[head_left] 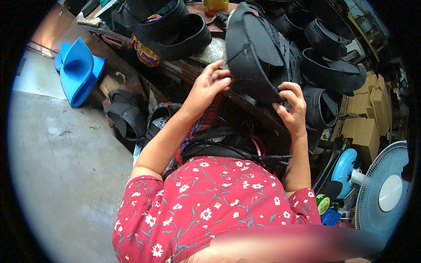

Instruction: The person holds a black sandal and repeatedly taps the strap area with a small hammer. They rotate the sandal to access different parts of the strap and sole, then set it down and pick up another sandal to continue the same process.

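A black leather-like shoe upper [254, 57], curved and stitched, stands tilted in front of me at the edge of a work table. My left hand [211, 82] is at its left side, with bent fingers and thumb closed against the edge. On the lower right corner, my right hand [291, 107] pinches the rim between thumb and fingers. Similar black uppers [180, 37] are stacked on the table to the left. Another group of black uppers [331, 70] lies close by on the right.
Blue foam sheets [79, 72], curled, stand at the far left above the grey floor [61, 166]. More black pieces [125, 114] hang below the table's left side. Cardboard boxes [364, 131] and a standing fan [388, 193] are at right. A yellowish jar [215, 6] sits at the back.
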Demonstrator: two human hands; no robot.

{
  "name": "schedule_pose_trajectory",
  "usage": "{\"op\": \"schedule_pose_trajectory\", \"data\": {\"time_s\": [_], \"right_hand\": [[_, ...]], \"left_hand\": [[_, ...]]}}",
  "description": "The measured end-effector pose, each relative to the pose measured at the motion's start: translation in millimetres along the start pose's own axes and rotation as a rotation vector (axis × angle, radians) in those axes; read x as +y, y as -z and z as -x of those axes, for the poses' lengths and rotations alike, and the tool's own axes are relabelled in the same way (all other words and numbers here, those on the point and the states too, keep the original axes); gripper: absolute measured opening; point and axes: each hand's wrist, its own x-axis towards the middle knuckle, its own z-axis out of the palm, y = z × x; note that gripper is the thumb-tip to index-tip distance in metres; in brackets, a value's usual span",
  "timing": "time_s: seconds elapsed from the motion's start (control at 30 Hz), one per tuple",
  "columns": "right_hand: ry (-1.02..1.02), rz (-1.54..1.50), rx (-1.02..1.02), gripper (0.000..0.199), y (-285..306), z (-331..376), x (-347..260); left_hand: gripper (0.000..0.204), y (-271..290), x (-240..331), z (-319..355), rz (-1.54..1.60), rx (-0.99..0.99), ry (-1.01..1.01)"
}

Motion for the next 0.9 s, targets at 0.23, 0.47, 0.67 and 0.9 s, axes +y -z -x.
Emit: {"op": "schedule_pose_trajectory", "data": {"time_s": [0.23,0.47,0.67,0.9], "right_hand": [[-0.117,-0.126,0.017,0.027,-1.3,22.8,21.2],[-0.085,-0.054,0.024,0.028,-6.9,29.3,19.6],[-0.172,-0.154,0.063,0.029,-12.1,34.8,22.4],[-0.183,-0.206,0.116,0.028,-11.8,28.0,16.1]], "left_hand": [[0.049,-24.6,0.8,-20.3,0.120,-0.136,-0.080],[0.044,-23.4,1.2,-17.6,0.087,-0.101,-0.025],[0.037,-20.7,3.4,-17.5,0.134,-0.163,-0.023],[0.040,-19.8,-2.0,-25.2,0.176,-0.164,-0.047]]}}
